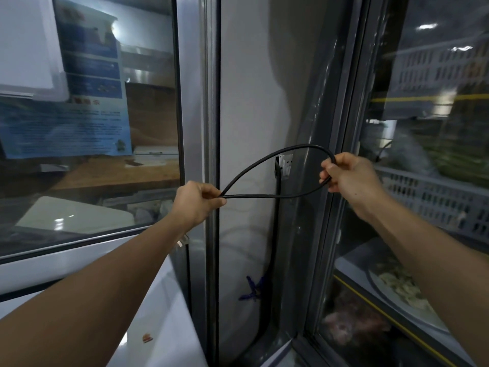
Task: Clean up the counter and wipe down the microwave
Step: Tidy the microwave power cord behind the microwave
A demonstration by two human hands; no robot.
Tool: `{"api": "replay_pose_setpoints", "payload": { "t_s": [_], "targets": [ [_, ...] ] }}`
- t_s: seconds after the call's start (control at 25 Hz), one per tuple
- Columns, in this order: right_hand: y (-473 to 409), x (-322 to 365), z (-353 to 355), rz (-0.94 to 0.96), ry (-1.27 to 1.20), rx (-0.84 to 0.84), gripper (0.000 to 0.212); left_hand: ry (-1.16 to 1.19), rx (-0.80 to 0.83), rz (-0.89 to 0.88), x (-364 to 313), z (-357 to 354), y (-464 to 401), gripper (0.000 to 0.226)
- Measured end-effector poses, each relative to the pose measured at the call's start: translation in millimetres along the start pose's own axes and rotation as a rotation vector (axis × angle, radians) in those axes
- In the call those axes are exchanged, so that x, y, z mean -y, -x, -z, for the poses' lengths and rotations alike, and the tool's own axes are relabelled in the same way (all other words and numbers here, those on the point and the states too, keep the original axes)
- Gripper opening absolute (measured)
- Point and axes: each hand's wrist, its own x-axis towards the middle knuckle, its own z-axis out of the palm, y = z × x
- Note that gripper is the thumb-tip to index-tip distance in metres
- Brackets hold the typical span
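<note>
Looking ahead, we face a corner where a grey wall panel (pixel 246 102) stands between 2 glass panes. The left window (pixel 92 128) has a grey frame and shows a blue poster (pixel 92 88) and a wooden surface behind the glass; the right window (pixel 423 128) mirrors ceiling lights and shows a pale slotted crate (pixel 436 197) and a dish of food (pixel 397 287) lower down. A white socket plate (pixel 285 165) sits on the wall panel near the right frame, and a black lead drops from it straight down the wall.

We hold a black cable (pixel 264 165) bent into 1 loop in front of that panel. Our left hand (pixel 197 202) pinches the 2 strands together where they meet, thumb pressed against fingers. Our right hand (pixel 346 176) closes its grip around the far bend of the loop, fingers curled on the cable. Both forearms reach up from the lower corners of the view.

Below the left arm lies a white, glossy top surface (pixel 158 313) with a small orange sticker (pixel 147 338); we cannot tell whether it is the microwave. A blue clip-like thing (pixel 251 288) hangs low on the wall. Open room is narrow: frames close in on both sides of the loop, and the white surface ends right at the left frame.
</note>
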Motion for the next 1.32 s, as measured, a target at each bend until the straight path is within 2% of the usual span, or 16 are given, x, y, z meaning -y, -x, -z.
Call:
{"api": "replay_pose_setpoints", "payload": {
  "t_s": [0.08, 0.2, 0.28, 0.32, 0.44, 0.52, 0.72, 0.84, 0.96, 1.04, 1.2, 1.32],
  "targets": [
    [0, -7, -5, 0.059, 0.224, -0.006, 0.013, -0.025, 0.002, -0.014, -1, 0, 1, 0.013],
    [4, -9, -23, 0.264, 0.723, 0.055, 0.037, -0.055, 0.012, -0.026, -3, -1, 0, 0.012],
    [8, -8, -46, 0.487, 1.022, 0.091, 0.033, -0.087, 0.041, -0.054, -4, -3, -2, 0.01],
    [10, -7, -60, 0.562, 1.076, 0.153, 0.029, -0.104, 0.059, -0.068, -4, -5, -3, 0.008],
    [10, -10, -93, 0.581, 0.848, 0.32, 0.02, -0.133, 0.096, -0.103, 2, -12, -7, 0.006],
    [2, -17, -97, 0.514, 0.694, 0.299, 0.019, -0.156, 0.105, -0.089, 16, -14, -12, 0.007],
    [-12, -61, -97, 0.374, 0.549, 0.209, 0.018, -0.356, 0.189, 0.018, 65, -3, -24, 0.015],
    [-14, -83, -111, 0.313, 0.654, 0.177, 0.017, -0.4, 0.195, 0.045, 80, 1, -32, 0.017],
    [-7, -91, -151, 0.427, 0.818, 0.361, 0.029, -0.436, 0.185, 0.002, 83, 1, -39, 0.014],
    [0, -91, -181, 0.493, 0.772, 0.459, 0.021, -0.452, 0.173, -0.014, 85, 0, -40, 0.012],
    [-9, -102, -199, 0.26, 0.436, 0.451, 0.016, -0.455, 0.159, 0.06, 105, 4, -40, 0.011],
    [-8, -125, -199, 0.188, 0.455, 0.409, 0.017, -0.476, 0.168, 0.12, 119, 9, -38, 0.011]
  ]
}}
